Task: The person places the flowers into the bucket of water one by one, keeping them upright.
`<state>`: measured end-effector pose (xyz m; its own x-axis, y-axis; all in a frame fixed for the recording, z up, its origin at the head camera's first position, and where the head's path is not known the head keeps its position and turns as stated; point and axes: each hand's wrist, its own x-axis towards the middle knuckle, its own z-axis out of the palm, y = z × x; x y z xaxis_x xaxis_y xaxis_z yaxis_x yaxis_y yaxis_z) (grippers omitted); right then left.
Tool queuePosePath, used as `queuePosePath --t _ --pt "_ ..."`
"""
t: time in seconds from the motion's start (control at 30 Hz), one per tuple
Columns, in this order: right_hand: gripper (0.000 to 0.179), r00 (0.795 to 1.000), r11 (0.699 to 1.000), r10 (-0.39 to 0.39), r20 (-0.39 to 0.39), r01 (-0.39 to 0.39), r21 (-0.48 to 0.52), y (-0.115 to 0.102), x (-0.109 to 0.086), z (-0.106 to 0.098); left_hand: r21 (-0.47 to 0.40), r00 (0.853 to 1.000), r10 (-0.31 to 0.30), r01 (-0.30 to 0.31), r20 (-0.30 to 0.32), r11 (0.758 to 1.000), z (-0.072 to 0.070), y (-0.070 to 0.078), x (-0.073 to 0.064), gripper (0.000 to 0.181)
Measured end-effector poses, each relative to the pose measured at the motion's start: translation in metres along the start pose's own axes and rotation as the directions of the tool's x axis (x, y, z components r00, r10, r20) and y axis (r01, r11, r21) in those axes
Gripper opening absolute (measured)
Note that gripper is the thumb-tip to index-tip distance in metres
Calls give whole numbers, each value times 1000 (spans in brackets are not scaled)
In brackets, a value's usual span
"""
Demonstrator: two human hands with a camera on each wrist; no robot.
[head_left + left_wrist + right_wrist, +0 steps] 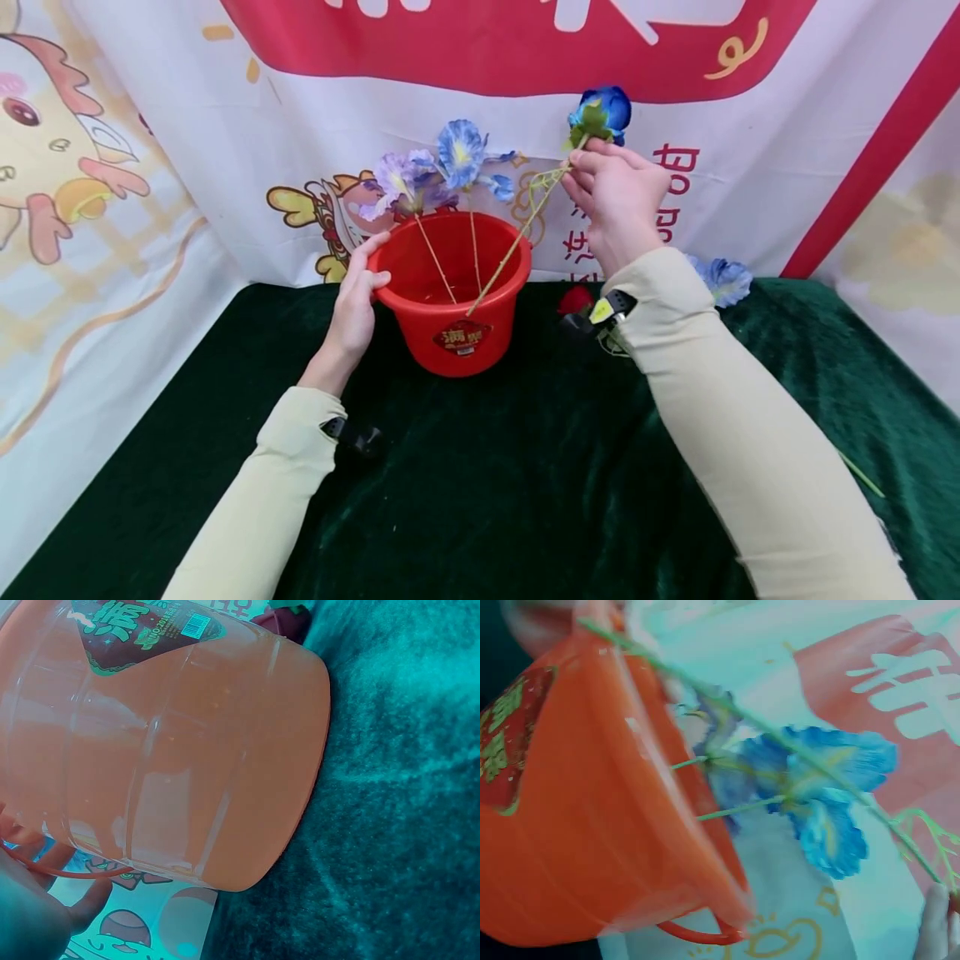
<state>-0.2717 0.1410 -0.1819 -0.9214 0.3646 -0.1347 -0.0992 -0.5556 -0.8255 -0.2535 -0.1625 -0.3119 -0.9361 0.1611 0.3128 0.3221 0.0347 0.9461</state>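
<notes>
A red plastic bucket (465, 333) stands upright near the back of the green cloth. My left hand (351, 312) holds its left rim, fingers at the handle side in the left wrist view. Inside lean a purple flower (397, 179) and a blue iris-like flower (460, 154), their blooms above the rim. With the fingertips of my right hand (622, 187), I pinch a dark blue rose-like flower (611, 112) just below its bloom. Its long green stem (742, 716) slants down to the left, the lower end overlapping the bucket's front rim in the head view.
To the bucket's right lie a red flower (576, 300) and another blue flower (723, 279), partly hidden by my right arm. A green stem (862, 475) shows beyond that forearm. A printed white backdrop (525, 117) rises directly behind the bucket.
</notes>
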Motion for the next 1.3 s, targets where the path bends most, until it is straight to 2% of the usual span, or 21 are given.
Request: queuePosePath --t 0.13,0.27,0.43,0.63,0.73,0.8,0.97,1.03,1.13,1.3 --pt "18 997 997 -62 -46 64 37 7 3 9 2 1000 -4 4 -3 1000 1 1 0 61" --pt "17 995 996 -86 -50 87 24 16 5 11 6 1000 -3 3 -4 1000 3 1 0 62" --pt "21 985 983 -170 19 171 -71 35 3 12 9 1000 -2 2 -1 1000 5 2 0 62" --pt "25 953 929 -272 135 297 -220 62 1 17 10 1000 -4 4 1 1000 5 2 0 62" --pt "25 930 883 -304 206 356 -306 75 0 18 12 1000 -5 5 -1 1000 4 2 0 62" --pt "23 913 840 -315 259 396 -372 82 -1 19 14 1000 -5 6 -2 1000 4 2 -1 62" --pt "21 857 666 -337 390 510 -544 94 -2 17 9 1000 0 0 -4 1000 3 2 -1 63" --pt "20 842 606 -333 425 536 -587 95 -3 15 4 1000 5 -4 -4 1000 4 2 -1 63" --pt "20 836 553 -319 447 547 -629 96 -3 14 -1 1000 7 -7 -8 1000 5 2 -1 64" --pt "22 847 497 -295 441 531 -686 95 -6 13 5 1000 5 -5 -15 1000 4 2 -1 65"
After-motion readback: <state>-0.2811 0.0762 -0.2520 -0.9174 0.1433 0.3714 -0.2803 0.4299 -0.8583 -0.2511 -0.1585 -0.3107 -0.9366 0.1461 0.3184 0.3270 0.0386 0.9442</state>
